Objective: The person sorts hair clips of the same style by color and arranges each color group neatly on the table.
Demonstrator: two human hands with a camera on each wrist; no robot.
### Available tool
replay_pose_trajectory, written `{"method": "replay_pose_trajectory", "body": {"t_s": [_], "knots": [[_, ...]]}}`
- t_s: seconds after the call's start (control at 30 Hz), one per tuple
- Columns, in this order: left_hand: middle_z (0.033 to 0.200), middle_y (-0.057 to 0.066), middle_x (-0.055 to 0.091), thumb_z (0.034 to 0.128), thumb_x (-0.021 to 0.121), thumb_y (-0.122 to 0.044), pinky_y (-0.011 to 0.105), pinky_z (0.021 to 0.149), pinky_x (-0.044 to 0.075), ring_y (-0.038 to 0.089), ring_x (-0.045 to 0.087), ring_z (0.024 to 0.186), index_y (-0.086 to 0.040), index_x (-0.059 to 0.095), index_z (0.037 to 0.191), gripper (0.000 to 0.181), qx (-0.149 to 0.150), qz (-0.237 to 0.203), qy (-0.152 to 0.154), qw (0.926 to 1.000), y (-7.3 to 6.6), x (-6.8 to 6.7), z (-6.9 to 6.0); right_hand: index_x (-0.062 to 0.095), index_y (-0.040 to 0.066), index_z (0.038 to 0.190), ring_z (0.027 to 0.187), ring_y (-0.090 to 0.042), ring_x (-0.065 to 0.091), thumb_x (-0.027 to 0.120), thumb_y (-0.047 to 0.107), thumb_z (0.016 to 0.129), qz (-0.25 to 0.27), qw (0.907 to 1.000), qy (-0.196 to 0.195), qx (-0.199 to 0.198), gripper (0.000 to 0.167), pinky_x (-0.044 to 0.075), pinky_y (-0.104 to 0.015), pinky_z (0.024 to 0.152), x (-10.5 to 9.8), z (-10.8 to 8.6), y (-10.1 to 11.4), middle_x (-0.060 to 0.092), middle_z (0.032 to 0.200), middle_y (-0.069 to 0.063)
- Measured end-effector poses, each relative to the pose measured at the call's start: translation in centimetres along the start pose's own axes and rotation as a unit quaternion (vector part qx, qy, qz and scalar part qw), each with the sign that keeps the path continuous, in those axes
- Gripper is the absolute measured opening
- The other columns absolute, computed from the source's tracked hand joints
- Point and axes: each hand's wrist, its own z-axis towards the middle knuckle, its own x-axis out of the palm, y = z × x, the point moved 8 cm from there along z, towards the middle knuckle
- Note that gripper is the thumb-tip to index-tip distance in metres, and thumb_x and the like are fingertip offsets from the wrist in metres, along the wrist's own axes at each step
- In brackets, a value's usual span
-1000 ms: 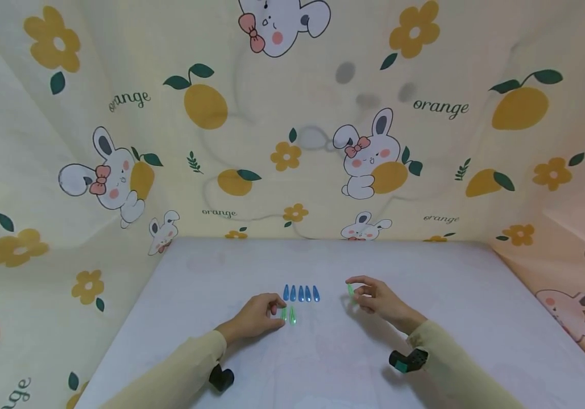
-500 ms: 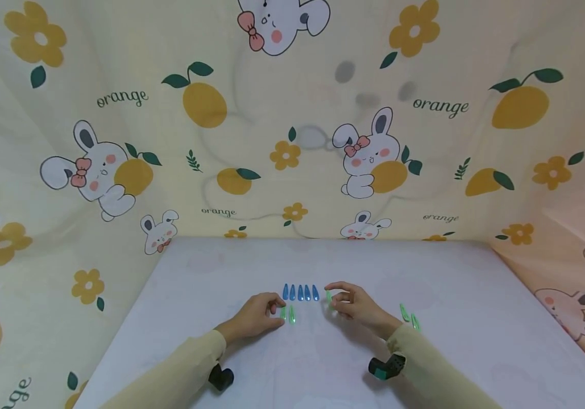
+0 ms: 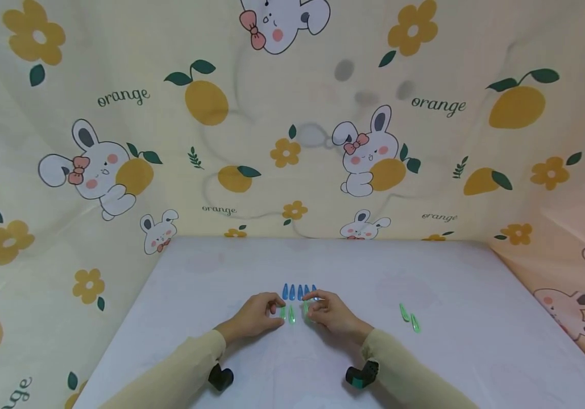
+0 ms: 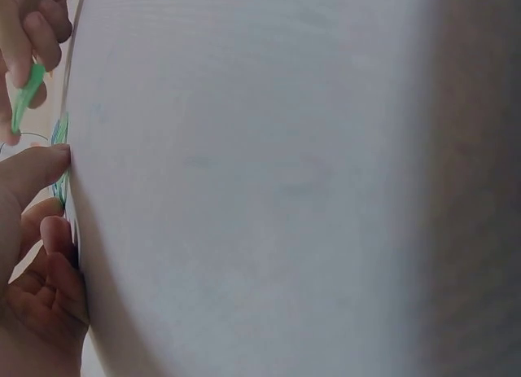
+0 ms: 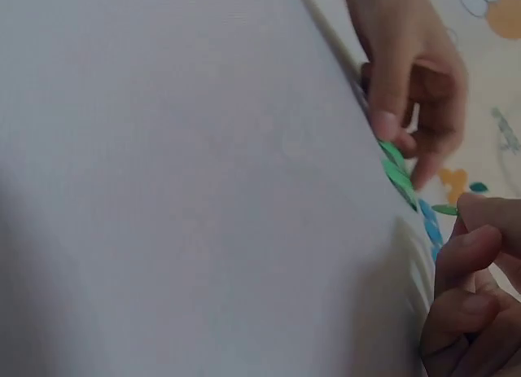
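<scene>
Above the white table, my right hand pinches a green snap hair clip between thumb and fingers; this clip appears raised in the left wrist view. On the table, my left hand has its thumb and forefinger at the two ends of another green hair clip, holding it in place. Right beside that lies a second green clip, parallel to it. Behind them stretches a row of several blue hair clips, its right end partly covered by my right fingers.
Two loose green clips lie on the table further right. A patterned cloth with rabbits and oranges hangs behind and at both sides of the table. Each wrist wears a small black camera.
My right hand has moved left with its green clip, from right of the blue row to beside the green pair. The two loose clips at right came into sight. The left hand stayed put.
</scene>
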Motion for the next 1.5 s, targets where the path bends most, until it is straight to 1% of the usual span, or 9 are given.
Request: {"method": "replay_pose_trajectory", "body": {"t_s": [0.17, 0.27, 0.37, 0.57, 0.7, 0.77, 1.07, 1.27, 1.5], "knots": [[0.087, -0.001, 0.056, 0.0857, 0.079, -0.019, 0.021, 0.065, 0.040, 0.009, 0.047, 0.075, -0.009, 0.068, 0.116, 0.033, 0.007, 0.005, -0.003, 1.0000, -0.1, -0.1, 0.0, 0.055, -0.003, 0.129, 0.067, -0.008, 0.053, 0.059, -0.003, 0.095, -0.027, 0.9995, -0.003, -0.017, 0.035, 0.042, -0.020, 0.059, 1.0, 0.8, 0.2, 0.065, 0.086, -0.007], [0.087, -0.001, 0.056, 0.0858, 0.079, -0.019, 0.021, 0.064, 0.040, 0.010, 0.047, 0.075, -0.008, 0.068, 0.115, 0.033, 0.009, 0.005, -0.004, 0.9999, 0.0, -0.1, 0.1, 0.056, -0.003, 0.127, 0.068, -0.010, 0.055, 0.058, -0.005, 0.094, -0.039, 0.9988, -0.005, -0.028, 0.033, 0.044, -0.021, 0.060, 1.4, 1.1, 0.4, 0.063, 0.084, -0.007], [0.088, -0.002, 0.056, 0.0860, 0.079, -0.020, 0.020, 0.064, 0.041, 0.009, 0.048, 0.075, -0.010, 0.068, 0.116, 0.033, 0.006, 0.008, -0.004, 0.9999, 0.0, 0.0, 0.1, 0.057, -0.003, 0.125, 0.071, -0.011, 0.057, 0.060, -0.006, 0.092, -0.062, 0.9975, -0.015, -0.030, 0.032, 0.045, -0.021, 0.064, 1.5, 1.3, 0.5, 0.061, 0.083, -0.007], [0.089, 0.001, 0.057, 0.0856, 0.079, -0.019, 0.021, 0.065, 0.040, 0.010, 0.048, 0.076, -0.009, 0.068, 0.116, 0.034, 0.006, 0.007, -0.005, 0.9999, -0.1, -0.1, 0.0, 0.061, -0.001, 0.120, 0.073, -0.013, 0.055, 0.070, 0.000, 0.090, -0.132, 0.9896, -0.051, -0.024, 0.032, 0.043, -0.021, 0.062, 1.1, 1.3, 0.5, 0.062, 0.085, -0.005], [0.089, 0.002, 0.058, 0.0856, 0.079, -0.018, 0.021, 0.065, 0.040, 0.011, 0.047, 0.075, -0.008, 0.068, 0.115, 0.033, 0.007, 0.006, -0.006, 0.9999, -0.1, -0.2, 0.0, 0.064, -0.001, 0.119, 0.073, -0.012, 0.054, 0.073, 0.003, 0.089, -0.157, 0.9854, -0.060, -0.030, 0.032, 0.042, -0.021, 0.063, 1.0, 1.3, 0.7, 0.062, 0.083, -0.003], [0.089, 0.003, 0.058, 0.0854, 0.079, -0.017, 0.022, 0.064, 0.039, 0.011, 0.047, 0.075, -0.007, 0.068, 0.115, 0.033, 0.008, 0.007, -0.006, 0.9999, -0.1, -0.2, 0.0, 0.065, -0.002, 0.119, 0.072, -0.012, 0.054, 0.073, 0.004, 0.089, -0.163, 0.9845, -0.059, -0.030, 0.032, 0.042, -0.020, 0.063, 1.0, 1.3, 0.8, 0.061, 0.082, -0.002], [0.088, 0.000, 0.057, 0.0857, 0.079, -0.017, 0.022, 0.066, 0.040, 0.010, 0.047, 0.076, -0.008, 0.068, 0.115, 0.033, 0.011, 0.010, -0.006, 0.9999, -0.2, -0.2, 0.0, 0.068, -0.004, 0.121, 0.067, -0.009, 0.050, 0.072, 0.003, 0.088, -0.178, 0.9821, -0.055, -0.028, 0.034, 0.038, -0.019, 0.058, 1.3, 1.4, 0.8, 0.060, 0.078, 0.000], [0.088, 0.000, 0.057, 0.0858, 0.079, -0.018, 0.021, 0.066, 0.040, 0.010, 0.048, 0.076, -0.008, 0.068, 0.115, 0.033, 0.006, 0.009, -0.006, 0.9999, -0.3, -0.3, 0.1, 0.068, -0.005, 0.122, 0.064, -0.007, 0.050, 0.072, 0.003, 0.088, -0.186, 0.9807, -0.052, -0.026, 0.035, 0.038, -0.018, 0.055, 1.2, 1.3, 1.0, 0.061, 0.077, 0.001], [0.088, 0.001, 0.057, 0.0858, 0.079, -0.018, 0.021, 0.066, 0.041, 0.011, 0.048, 0.077, -0.008, 0.068, 0.116, 0.034, 0.005, 0.001, -0.005, 1.0000, -0.3, -0.2, 0.4, 0.069, -0.004, 0.121, 0.066, -0.009, 0.051, 0.071, 0.003, 0.088, -0.186, 0.9812, -0.050, -0.014, 0.034, 0.038, -0.019, 0.055, 0.9, 1.4, 0.9, 0.060, 0.077, 0.002]]}}
